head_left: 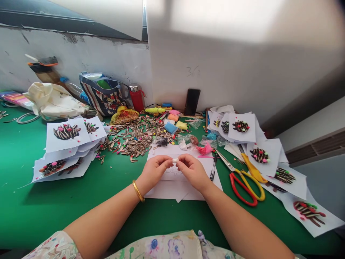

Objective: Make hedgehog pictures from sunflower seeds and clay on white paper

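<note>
White modelling clay [175, 160] sat pinched between the fingertips of both hands — the left hand [154, 173] and right hand [193, 172] pressed close together — just above a paper sheet [178, 192] on the green bench [81, 212], near red-and-yellow scissors [237, 190].

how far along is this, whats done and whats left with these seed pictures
Done: finished seed pictures lie stacked on the left, with more spread on the right. In hand: the left hand and right hand pinch a white clay lump above a paper sheet with no seeds on it. Left: a heap of loose sunflower seeds and coloured clay lie unused.
</note>
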`<state>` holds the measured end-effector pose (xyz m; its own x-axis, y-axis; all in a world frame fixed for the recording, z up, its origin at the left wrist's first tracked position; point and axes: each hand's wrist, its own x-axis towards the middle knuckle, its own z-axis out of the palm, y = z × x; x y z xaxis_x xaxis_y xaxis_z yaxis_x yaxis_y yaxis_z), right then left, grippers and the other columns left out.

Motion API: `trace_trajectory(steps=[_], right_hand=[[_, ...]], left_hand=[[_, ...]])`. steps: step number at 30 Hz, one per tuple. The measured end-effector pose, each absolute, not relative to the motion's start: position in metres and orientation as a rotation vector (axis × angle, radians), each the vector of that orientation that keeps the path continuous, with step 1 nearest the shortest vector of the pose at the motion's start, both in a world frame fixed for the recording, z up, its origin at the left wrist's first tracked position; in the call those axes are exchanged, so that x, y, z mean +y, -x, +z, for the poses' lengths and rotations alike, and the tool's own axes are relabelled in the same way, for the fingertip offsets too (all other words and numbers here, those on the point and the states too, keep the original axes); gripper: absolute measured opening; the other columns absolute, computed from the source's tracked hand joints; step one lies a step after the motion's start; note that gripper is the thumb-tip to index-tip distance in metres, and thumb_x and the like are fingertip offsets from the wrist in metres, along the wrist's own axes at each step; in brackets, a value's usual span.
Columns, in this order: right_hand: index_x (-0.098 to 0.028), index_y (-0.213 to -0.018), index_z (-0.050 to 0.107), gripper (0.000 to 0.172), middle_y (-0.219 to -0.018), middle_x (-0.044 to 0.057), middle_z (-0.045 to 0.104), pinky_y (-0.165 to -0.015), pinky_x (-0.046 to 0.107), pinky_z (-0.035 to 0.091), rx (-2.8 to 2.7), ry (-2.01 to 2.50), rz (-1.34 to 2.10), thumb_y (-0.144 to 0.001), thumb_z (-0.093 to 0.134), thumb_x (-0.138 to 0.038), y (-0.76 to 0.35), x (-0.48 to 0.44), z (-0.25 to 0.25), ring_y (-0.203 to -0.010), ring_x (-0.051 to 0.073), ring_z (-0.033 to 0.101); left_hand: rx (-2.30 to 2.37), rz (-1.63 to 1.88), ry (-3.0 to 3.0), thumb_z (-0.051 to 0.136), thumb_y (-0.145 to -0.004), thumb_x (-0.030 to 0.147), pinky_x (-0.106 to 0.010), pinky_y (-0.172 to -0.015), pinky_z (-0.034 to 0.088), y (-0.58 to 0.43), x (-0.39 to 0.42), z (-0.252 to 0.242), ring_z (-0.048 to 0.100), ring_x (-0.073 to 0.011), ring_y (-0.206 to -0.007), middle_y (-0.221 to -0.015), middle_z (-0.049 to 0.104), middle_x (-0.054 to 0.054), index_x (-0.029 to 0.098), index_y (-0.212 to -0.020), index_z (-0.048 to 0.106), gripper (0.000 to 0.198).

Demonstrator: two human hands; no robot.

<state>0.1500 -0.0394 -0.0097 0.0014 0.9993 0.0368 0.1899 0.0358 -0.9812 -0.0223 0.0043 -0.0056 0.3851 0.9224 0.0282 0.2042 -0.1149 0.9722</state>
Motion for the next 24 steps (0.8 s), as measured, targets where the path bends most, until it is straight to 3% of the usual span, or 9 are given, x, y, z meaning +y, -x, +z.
trace_trajectory(steps=[3,6,15,24], right_hand=[[-0.020,-0.088,0.060,0.021,-0.077,0.001,0.060,-0.064,0.028,0.045,-1.337,1.300,1.106,-0.087,0.059,-0.041,-0.1518,-0.0386,-0.0104,-0.070,0.015,0.057],[-0.020,-0.087,0.061,0.023,-0.077,0.001,0.061,-0.064,0.028,0.045,-1.364,1.310,1.111,-0.086,0.060,-0.043,-0.1503,-0.0395,-0.0081,-0.071,0.015,0.056],[-0.021,-0.089,0.065,0.023,-0.078,0.001,0.062,-0.065,0.028,0.044,-1.374,1.305,1.058,-0.081,0.066,-0.043,-0.1468,-0.0389,-0.0088,-0.071,0.016,0.054],[-0.020,-0.072,0.060,0.020,-0.067,-0.001,0.057,-0.057,0.027,0.040,-1.376,1.349,1.006,-0.080,0.063,-0.038,-0.1449,-0.0402,-0.0036,-0.062,0.014,0.049]], left_hand=[[1.030,0.867,-1.614,0.052,-0.090,0.047,-0.033,-0.080,0.050,0.0238,0.0048,-0.0051,0.065,-0.0202,-0.083,-0.086,0.073,-0.006,0.019,-0.096,0.074,0.036],[1.037,0.875,-1.622,0.064,-0.083,0.043,-0.034,-0.084,0.049,0.0237,0.0051,-0.0061,0.064,-0.0218,-0.092,-0.096,0.073,-0.007,0.019,-0.096,0.073,0.029],[0.946,0.864,-1.277,0.074,-0.076,0.043,-0.026,-0.067,0.046,0.0173,-0.0006,-0.0030,0.057,-0.0134,-0.071,-0.078,0.065,-0.001,0.017,-0.082,0.066,0.028],[0.987,0.874,-1.419,0.074,-0.074,0.044,-0.033,-0.081,0.050,0.0191,-0.0002,-0.0084,0.063,-0.0196,-0.086,-0.092,0.071,-0.006,0.017,-0.089,0.071,0.030]])
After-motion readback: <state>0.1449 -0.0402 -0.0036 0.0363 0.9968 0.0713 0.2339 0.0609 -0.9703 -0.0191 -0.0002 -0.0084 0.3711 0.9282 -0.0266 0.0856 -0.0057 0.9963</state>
